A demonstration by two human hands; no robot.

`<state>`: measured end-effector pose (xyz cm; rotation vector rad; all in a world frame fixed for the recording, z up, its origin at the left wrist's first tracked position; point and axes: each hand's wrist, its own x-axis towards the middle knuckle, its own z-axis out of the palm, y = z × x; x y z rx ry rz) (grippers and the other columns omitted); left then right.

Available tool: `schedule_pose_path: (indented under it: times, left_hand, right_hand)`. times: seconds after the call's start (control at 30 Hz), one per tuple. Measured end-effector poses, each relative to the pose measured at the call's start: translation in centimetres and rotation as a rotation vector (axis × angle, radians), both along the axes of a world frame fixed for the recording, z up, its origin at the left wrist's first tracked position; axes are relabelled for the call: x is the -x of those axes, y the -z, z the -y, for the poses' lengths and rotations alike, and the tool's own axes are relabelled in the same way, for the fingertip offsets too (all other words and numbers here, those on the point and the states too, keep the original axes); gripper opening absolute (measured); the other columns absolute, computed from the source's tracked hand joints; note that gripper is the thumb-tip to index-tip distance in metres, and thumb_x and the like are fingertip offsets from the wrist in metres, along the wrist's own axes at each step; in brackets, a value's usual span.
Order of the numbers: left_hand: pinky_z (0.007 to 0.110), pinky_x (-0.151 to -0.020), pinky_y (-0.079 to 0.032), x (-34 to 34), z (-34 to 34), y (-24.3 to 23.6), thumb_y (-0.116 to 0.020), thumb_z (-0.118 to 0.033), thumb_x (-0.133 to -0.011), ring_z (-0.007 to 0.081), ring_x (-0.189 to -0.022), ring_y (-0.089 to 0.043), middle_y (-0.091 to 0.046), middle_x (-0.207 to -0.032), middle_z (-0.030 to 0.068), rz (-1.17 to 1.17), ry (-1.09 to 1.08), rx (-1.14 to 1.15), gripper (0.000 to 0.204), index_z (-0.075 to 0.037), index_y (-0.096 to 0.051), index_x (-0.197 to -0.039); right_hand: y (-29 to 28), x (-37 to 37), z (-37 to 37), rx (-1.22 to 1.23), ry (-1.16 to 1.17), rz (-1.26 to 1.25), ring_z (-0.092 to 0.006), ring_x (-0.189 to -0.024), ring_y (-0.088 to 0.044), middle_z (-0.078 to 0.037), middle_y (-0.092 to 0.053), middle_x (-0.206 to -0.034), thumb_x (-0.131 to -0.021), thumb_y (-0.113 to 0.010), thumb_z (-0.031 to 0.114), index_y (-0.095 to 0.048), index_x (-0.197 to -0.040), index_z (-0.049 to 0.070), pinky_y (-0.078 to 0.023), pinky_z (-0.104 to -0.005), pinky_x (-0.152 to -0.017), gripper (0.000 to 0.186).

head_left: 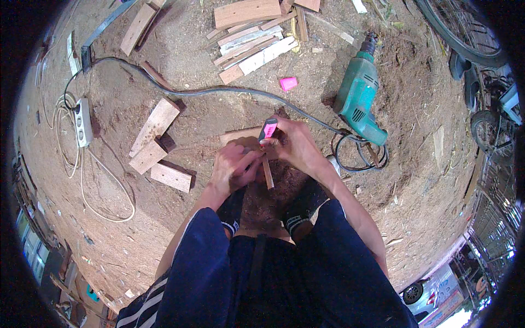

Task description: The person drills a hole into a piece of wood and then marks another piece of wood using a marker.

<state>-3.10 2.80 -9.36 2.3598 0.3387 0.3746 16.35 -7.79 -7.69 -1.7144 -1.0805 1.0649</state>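
Observation:
My right hand (295,143) is closed around a small pink and dark squeeze-bottle-like thing (268,130). It is tilted, its lower end pointing down toward my left fingertips; whether it is a glue bottle or a marker I cannot tell. My left hand (235,164) pinches a thin wooden strip (268,174), which sticks out below the fingers toward me. Both hands meet low over the ground between my feet. Just beyond them lies a flat wooden piece (240,135), partly covered by the hands. Farther off is a loose pink cap (288,83).
A green power drill (358,93) lies at the right, its black cord (219,90) running left to a white power strip (82,121). Wooden blocks (156,126) rest at the left; stacked wood strips (254,49) lie beyond. A bicycle wheel (465,38) stands at the far right.

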Motion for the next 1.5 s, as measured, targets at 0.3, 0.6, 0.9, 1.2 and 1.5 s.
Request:
schedule_pose_path:
  times: [0.3, 0.6, 0.9, 1.2, 1.5]
  left_hand:
    - [0.043, -0.067, -0.058, -0.2, -0.2, -0.4, -0.081, -0.005, -0.072, 0.0319, -0.078, -0.069, -0.071, -0.083, 0.0098, 0.027, 0.022, 0.002, 0.031, -0.010, -0.074, -0.102]
    - [0.042, -0.068, -0.056, 0.6, -0.1, 0.5, -0.080, -0.014, -0.075, 0.0294, -0.075, -0.066, -0.066, -0.079, 0.0065, -0.093, 0.055, -0.005, 0.029, -0.014, -0.076, -0.103]
    - [0.041, -0.061, -0.049, 0.0, 0.1, 0.0, -0.077, -0.006, -0.080, 0.0266, -0.064, -0.062, -0.063, -0.070, 0.0053, -0.057, 0.017, -0.010, 0.028, -0.015, -0.075, -0.107]
    - [0.040, -0.059, -0.046, -0.3, 0.0, -0.1, -0.078, -0.004, -0.079, 0.0254, -0.063, -0.060, -0.061, -0.069, 0.0039, -0.026, 0.042, -0.006, 0.028, -0.012, -0.074, -0.105]
    - [0.038, -0.057, -0.045, -0.4, 0.1, -0.4, -0.080, -0.003, -0.077, 0.0235, -0.061, -0.059, -0.060, -0.068, 0.0026, -0.011, 0.002, -0.009, 0.027, -0.013, -0.075, -0.102]
  right_hand:
    - [-0.3, -0.2, -0.2, -0.024, 0.012, 0.025, -0.0458, -0.086, -0.066, -0.023, -0.065, -0.089, -0.077, -0.072, -0.006, -0.061, -0.099, -0.002, -0.053, -0.0473, -0.074, 0.025]
    - [-2.8, 0.8, 1.0, 0.021, 0.622, -0.370, -0.0103, -0.081, -0.064, -0.004, -0.070, -0.085, -0.087, -0.083, 0.011, -0.068, -0.096, 0.001, -0.052, -0.0289, -0.071, 0.020]
    - [0.4, 5.4, 4.7, -0.018, 0.597, 0.046, -0.0212, -0.093, -0.073, -0.012, -0.076, -0.101, -0.083, -0.085, 0.012, -0.076, -0.109, 0.004, -0.057, -0.0332, -0.085, 0.028]
    - [-0.2, 6.5, 4.7, 0.006, 0.688, -0.079, -0.0220, -0.093, -0.072, -0.012, -0.074, -0.100, -0.085, -0.080, 0.010, -0.077, -0.103, 0.002, -0.055, -0.0327, -0.086, 0.020]
    - [0.3, 6.7, 4.7, 0.001, 0.662, -0.160, -0.0179, -0.097, -0.068, -0.009, -0.072, -0.103, -0.087, -0.080, 0.007, -0.076, -0.106, 0.000, -0.053, -0.0303, -0.088, 0.021]
